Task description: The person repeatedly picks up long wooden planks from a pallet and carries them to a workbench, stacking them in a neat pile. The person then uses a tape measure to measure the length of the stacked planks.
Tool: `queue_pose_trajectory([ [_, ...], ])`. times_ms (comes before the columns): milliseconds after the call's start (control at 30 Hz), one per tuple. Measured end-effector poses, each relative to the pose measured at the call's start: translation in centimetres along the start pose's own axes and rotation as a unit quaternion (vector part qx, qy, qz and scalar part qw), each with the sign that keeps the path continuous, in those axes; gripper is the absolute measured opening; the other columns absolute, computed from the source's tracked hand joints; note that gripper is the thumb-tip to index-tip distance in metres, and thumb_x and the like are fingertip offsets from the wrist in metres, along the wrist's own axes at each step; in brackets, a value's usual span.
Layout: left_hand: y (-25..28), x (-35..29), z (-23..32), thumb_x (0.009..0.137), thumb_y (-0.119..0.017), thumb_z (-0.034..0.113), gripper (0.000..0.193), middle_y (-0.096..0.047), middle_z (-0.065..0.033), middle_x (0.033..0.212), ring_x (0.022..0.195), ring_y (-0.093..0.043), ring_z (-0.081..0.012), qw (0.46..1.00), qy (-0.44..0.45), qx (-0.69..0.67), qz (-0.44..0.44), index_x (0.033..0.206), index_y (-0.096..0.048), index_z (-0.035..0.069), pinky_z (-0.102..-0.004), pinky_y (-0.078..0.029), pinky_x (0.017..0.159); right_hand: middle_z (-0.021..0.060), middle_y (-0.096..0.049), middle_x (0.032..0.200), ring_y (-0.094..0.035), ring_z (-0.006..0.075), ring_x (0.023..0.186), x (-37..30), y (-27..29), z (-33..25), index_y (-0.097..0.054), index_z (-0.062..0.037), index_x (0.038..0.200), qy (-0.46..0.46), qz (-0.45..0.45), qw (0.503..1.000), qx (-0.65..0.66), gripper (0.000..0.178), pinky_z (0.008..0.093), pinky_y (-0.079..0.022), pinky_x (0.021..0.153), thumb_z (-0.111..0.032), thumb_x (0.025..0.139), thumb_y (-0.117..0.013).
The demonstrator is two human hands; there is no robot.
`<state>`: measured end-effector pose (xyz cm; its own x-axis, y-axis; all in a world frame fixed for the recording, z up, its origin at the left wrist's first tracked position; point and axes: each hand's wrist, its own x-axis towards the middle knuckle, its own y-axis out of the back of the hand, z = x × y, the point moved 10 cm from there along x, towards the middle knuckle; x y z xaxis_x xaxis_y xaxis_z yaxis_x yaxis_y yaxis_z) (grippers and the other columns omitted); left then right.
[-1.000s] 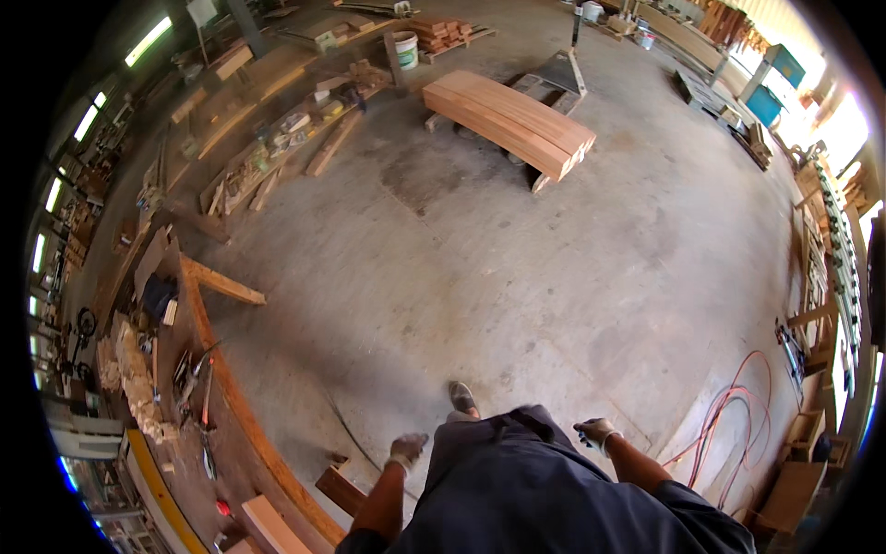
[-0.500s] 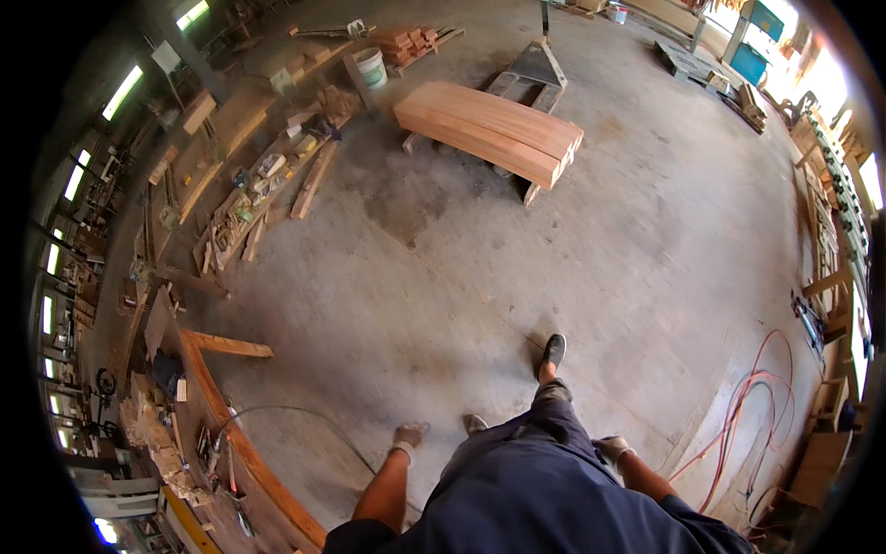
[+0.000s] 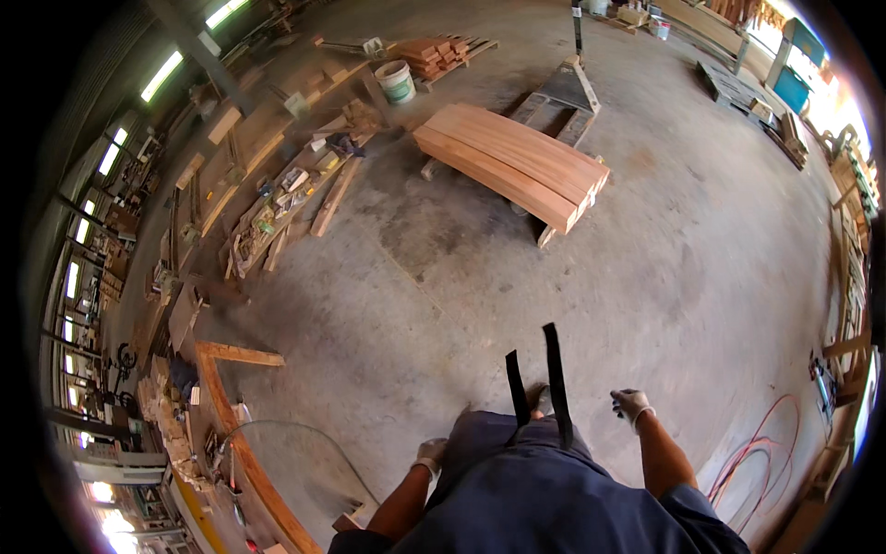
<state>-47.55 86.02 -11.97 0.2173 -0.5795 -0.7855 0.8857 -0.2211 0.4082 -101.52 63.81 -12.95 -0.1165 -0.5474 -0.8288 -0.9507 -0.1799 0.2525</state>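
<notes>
My left hand [image 3: 431, 452], in a pale glove, hangs beside my left thigh; its fingers are too hard to make out. To the right, away from my body, my right hand [image 3: 631, 404] is in a pale glove with dark fingertips. Its fingers are loosely bent and a little apart, and nothing shows in them. Two black straps [image 3: 555, 383] stick out in front of my waist, touched by neither hand. Ahead, a stack of reddish timber beams [image 3: 512, 157] rests across a pallet jack [image 3: 565, 92], out of reach of both hands.
At left stands a workbench with an orange-brown wooden edge [image 3: 242, 443], tools and scraps on it. Beyond are a long bench of clutter [image 3: 286, 194], a white bucket [image 3: 396, 81] and stacked wood pieces [image 3: 432, 57]. Red hoses [image 3: 761, 443] lie on the floor at right.
The timber stack appears lower and further right in view. My right hand has swung forward, my left hand back to the thigh. The black straps have come into sight.
</notes>
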Motion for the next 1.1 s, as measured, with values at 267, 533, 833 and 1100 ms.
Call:
queue_pose_trajectory([
  [267, -0.2, 4.7, 8.9, 0.092, -0.05, 0.033, 0.025, -0.07, -0.0118, 0.103, 0.1, -0.067, -0.0314, 0.974, -0.164, 0.149, 0.051, 0.096, -0.066, 0.015, -0.0443, -0.054, 0.082, 0.0049, -0.063, 0.072, -0.059, 0.0167, 0.058, 4.6, 0.6, -4.8, -0.068, -0.0016, 0.095, -0.018, -0.04, 0.999, -0.004, 0.027, 0.0331, -0.048, 0.051, -0.027, 0.087, -0.072],
  [533, -0.2, 13.8, 10.6, 0.095, -0.045, 0.039, 0.037, -0.071, -0.0135, 0.107, 0.104, -0.067, -0.0325, 0.924, -0.164, 0.343, -0.046, 0.105, -0.069, 0.012, -0.0459, -0.054, 0.085, 0.0071, -0.065, 0.071, -0.062, 0.0187, 0.058, 6.5, -1.6, -5.4, -0.069, -0.001, 0.094, -0.087, -0.032, 0.995, -0.047, 0.029, 0.0339, -0.049, 0.052, -0.03, 0.088, -0.072],
  [833, 9.1, 26.5, 23.8, 0.095, -0.048, 0.03, 0.027, -0.069, -0.0159, 0.105, 0.098, -0.067, -0.0352, 0.916, -0.175, 0.358, -0.048, 0.101, -0.07, 0.015, -0.048, -0.053, 0.083, 0.0045, -0.065, 0.076, -0.061, 0.0157, 0.06, 7.2, -3.2, -19.1, -0.068, -0.0006, 0.101, -0.075, -0.011, 0.997, -0.005, 0.03, 0.031, -0.048, 0.054, -0.027, 0.088, -0.073],
  [1100, 18.3, 32.6, 26.0, 0.098, -0.047, 0.04, 0.043, -0.066, -0.0109, 0.122, 0.115, -0.061, -0.0314, 0.988, -0.039, -0.125, 0.086, 0.118, -0.067, 0.009, -0.036, -0.046, 0.102, 0.0049, -0.067, 0.078, -0.061, 0.0155, 0.062, 9.9, -5.8, -28.3, -0.069, -0.0003, 0.1, -0.057, -0.04, 0.995, -0.072, 0.029, 0.031, -0.048, 0.055, -0.026, 0.087, -0.074],
])
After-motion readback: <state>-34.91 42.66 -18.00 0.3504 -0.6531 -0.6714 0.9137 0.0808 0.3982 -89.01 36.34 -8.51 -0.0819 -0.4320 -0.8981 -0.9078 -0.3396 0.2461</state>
